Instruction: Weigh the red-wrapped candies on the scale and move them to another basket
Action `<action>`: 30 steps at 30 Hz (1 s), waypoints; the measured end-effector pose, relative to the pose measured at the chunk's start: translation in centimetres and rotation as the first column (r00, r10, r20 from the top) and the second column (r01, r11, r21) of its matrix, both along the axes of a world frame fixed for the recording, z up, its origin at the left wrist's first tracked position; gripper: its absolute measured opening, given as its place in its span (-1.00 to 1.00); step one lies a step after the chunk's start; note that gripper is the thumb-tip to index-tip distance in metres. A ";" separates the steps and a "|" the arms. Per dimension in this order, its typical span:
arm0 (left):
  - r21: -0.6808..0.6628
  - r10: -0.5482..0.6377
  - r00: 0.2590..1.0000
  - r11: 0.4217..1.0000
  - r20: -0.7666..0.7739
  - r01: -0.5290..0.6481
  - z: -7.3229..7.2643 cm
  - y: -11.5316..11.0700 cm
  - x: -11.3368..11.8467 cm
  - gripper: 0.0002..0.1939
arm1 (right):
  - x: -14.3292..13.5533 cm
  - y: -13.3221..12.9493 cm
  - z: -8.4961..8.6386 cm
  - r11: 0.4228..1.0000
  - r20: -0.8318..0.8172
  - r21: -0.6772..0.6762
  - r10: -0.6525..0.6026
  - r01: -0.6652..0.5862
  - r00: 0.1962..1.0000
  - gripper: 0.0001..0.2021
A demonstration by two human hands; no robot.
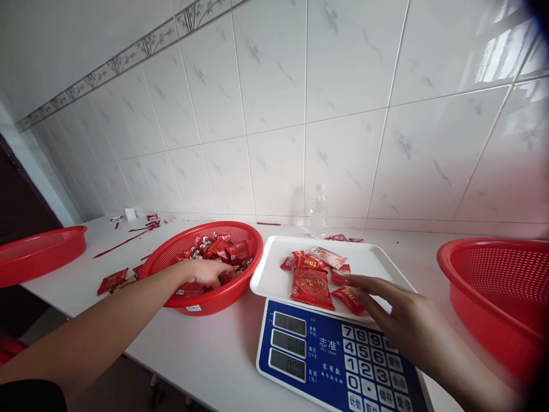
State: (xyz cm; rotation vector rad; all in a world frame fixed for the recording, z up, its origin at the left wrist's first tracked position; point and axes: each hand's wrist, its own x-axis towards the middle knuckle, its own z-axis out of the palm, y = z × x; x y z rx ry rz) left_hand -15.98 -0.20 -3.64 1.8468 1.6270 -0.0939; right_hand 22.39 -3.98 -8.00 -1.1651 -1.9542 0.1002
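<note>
My left hand [212, 273] reaches into a red plastic basket [201, 303] of small wrapped sweets [218, 247]. Its fingers are curled down among the wrappers, and what they grip is hidden. Over the white tray [369, 257] of a scale, my right hand [386, 297] is open, its fingers stretched out and its thumb apart. Its fingertips are by a small red packet [339, 273], with another red packet [349, 300] under the thumb. Also on the tray are a larger square red packet [312, 288], a pale printed packet [328, 256] and several small red ones.
The scale's blue panel [326, 355] has keys and three displays. Another red basket [493, 297] stands at right, and a red rim [43, 252] shows at far left. A clear bottle [318, 212] stands by the tiled wall. Packets [114, 281] and red ribbon [128, 243] lie on the table.
</note>
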 end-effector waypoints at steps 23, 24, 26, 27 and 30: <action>0.068 0.132 0.925 0.984 0.356 -0.166 3.5 0.6 -2.3 -0.45 | 0.0 -0.1 0.2 1.000 -0.015 -0.008 0.016 -0.016 1.000 -0.59; 0.091 0.120 0.934 0.983 0.336 -0.159 3.5 0.6 -2.1 -0.46 | 0.0 -0.2 0.3 1.000 -0.014 -0.012 0.014 -0.014 1.000 -0.60; 0.135 0.104 0.952 0.980 0.289 -0.148 3.6 0.6 -1.9 -0.50 | 0.0 -0.3 0.5 1.000 -0.014 -0.014 0.011 -0.011 1.000 -0.60; 0.151 0.099 0.959 0.978 0.267 -0.143 3.6 0.5 -1.8 -0.52 | 0.0 -0.4 0.5 1.000 -0.013 -0.014 0.011 -0.012 1.000 -0.59; 0.176 0.098 0.975 0.975 0.199 -0.134 3.5 0.6 -1.9 -0.57 | 0.0 -0.4 0.7 1.000 -0.012 0.001 0.015 -0.015 1.000 -0.59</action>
